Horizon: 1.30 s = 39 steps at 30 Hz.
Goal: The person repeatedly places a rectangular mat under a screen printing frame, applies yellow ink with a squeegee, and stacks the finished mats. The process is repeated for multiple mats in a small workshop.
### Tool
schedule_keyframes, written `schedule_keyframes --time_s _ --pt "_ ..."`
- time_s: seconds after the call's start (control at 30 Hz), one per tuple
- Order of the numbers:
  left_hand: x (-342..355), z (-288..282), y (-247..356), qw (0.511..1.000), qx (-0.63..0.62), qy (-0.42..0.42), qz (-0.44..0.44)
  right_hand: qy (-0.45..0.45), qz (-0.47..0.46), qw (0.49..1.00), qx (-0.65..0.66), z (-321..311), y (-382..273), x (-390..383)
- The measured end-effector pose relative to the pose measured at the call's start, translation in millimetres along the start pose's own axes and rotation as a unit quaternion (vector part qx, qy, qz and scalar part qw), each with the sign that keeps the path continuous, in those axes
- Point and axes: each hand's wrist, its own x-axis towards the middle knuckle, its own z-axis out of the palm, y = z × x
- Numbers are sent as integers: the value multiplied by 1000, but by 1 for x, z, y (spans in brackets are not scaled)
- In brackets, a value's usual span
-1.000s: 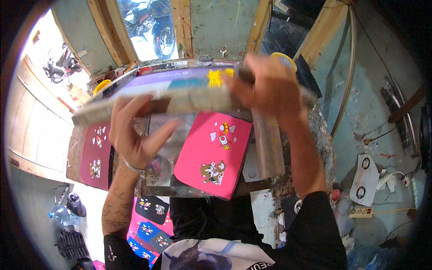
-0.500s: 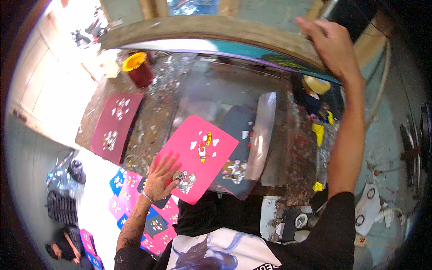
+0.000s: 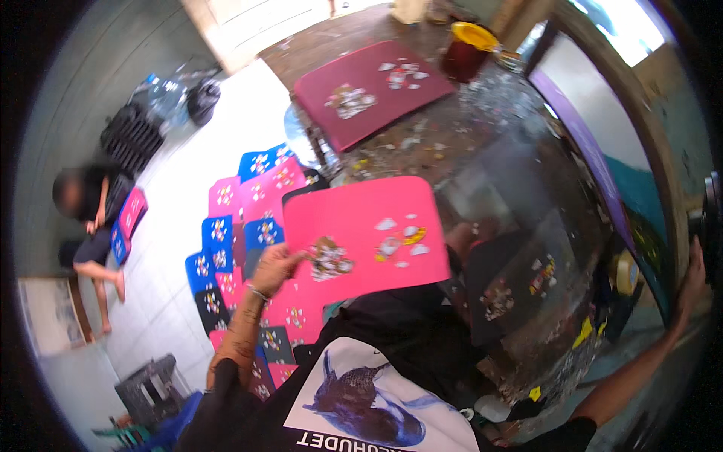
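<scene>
A pink sheet (image 3: 354, 203) with rounded corners, printed with a rocket, clouds and a cartoon animal, hangs from my left hand (image 3: 275, 270). My left thumb and fingers are closed on its left edge, above the floor and the near side of the table. At the far right, my right hand (image 3: 691, 279) is at the edge of a large wooden frame (image 3: 640, 113), which stands tilted up and carries a white, teal and purple panel. Its fingers are partly hidden by the frame. A dark printed sheet (image 3: 520, 279) lies on the shiny plate (image 3: 497, 169).
A maroon printed sheet (image 3: 369, 98) lies on the paint-spattered table (image 3: 422, 143), near a dark red bucket (image 3: 468, 53) with a yellow rim. Several printed sheets (image 3: 263, 233) cover the white floor at left. A person (image 3: 94, 218) sits beyond them. A tape roll (image 3: 625, 273) is below the frame.
My left hand has lifted the pink sheet off the table and swung it left, over the floor. The view has turned left, and the wooden frame now shows at the right.
</scene>
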Motion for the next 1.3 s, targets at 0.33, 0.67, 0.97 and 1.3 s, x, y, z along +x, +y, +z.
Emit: schedule_keyframes --time_s 0.33,0.67,0.97,1.3 --pt "113 -147 -261 862 -453 226 10 -18 78 996 -48 -18 -9 16" --pt "267 -40 -332 702 -540 405 -226 -16 88 996 -31 -33 26 17" --pt "135 55 -427 695 -367 439 -436 6 128 990 -63 -43 15 -3" --pt "75 108 -62 920 42 260 289 -24 77 990 -119 -37 2 -19"
